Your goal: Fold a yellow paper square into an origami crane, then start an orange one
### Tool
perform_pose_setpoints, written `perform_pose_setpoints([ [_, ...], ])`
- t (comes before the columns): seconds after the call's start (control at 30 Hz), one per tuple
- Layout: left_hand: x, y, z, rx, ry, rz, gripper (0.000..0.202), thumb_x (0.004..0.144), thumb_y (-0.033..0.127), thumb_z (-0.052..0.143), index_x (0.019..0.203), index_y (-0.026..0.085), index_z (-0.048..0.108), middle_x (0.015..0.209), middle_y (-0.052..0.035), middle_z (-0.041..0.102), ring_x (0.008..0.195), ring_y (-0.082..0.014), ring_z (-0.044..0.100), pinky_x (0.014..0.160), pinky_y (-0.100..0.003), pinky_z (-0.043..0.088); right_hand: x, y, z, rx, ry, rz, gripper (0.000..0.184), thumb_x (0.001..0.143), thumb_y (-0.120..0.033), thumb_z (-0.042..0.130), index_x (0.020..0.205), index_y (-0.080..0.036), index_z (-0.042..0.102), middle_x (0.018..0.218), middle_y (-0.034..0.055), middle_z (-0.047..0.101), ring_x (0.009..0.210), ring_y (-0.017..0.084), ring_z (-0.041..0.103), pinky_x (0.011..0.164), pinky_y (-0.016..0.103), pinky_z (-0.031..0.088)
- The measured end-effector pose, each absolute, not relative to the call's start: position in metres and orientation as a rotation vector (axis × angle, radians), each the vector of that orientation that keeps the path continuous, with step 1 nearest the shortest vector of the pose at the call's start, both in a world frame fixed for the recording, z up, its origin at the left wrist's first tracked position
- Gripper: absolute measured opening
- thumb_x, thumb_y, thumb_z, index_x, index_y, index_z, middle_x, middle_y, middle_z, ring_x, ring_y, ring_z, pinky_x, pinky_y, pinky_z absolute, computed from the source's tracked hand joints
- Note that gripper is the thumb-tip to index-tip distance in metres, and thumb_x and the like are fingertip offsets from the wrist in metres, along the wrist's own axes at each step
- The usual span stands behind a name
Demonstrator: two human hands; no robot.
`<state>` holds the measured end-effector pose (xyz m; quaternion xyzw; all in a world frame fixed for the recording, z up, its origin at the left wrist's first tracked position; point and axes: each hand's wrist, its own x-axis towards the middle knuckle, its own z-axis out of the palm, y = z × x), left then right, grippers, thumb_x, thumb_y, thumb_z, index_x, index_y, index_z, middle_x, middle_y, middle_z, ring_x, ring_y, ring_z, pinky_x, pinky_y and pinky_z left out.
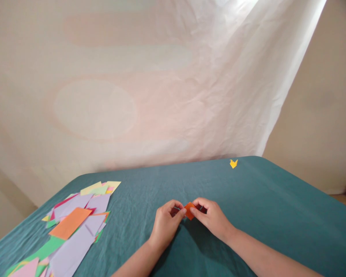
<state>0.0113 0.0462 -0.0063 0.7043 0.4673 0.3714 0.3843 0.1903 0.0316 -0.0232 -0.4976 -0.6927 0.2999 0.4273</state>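
Between my two hands is a small folded piece of orange paper (190, 211), held just above the cloth in the front middle of the table. My left hand (167, 219) pinches its left edge between thumb and fingers. From the other side, my right hand (212, 218) grips the right edge, with the thumb lying across the near face. The fingertips behind the paper are partly hidden. Its folds are too small to make out fully.
A dark green cloth (144, 188) covers the table. Loose coloured paper sheets (75, 246) lie spread along the left side. Near the far right edge stands a small yellow folded paper bird (233, 164). A pale hanging sheet (161, 96) closes off the back.
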Motion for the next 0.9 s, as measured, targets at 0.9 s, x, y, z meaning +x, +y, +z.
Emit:
perform_pose_setpoints([
  [0.9,0.0145,0.0474,-0.0113,1.750,1.112,0.931,0.020,0.083,0.027,0.050,0.086,0.017,0.067,0.073,-0.0032,0.070,0.066,-0.0169,0.065,0.065,-0.025,0.050,0.1907,0.0331,-0.0283,-1.232,-1.743,0.775,0.017,0.086,-0.030,0.055,0.080,-0.019,0.066,0.073,0.0005,0.066,0.068,0.015,0.058,0.061,0.023,0.040],
])
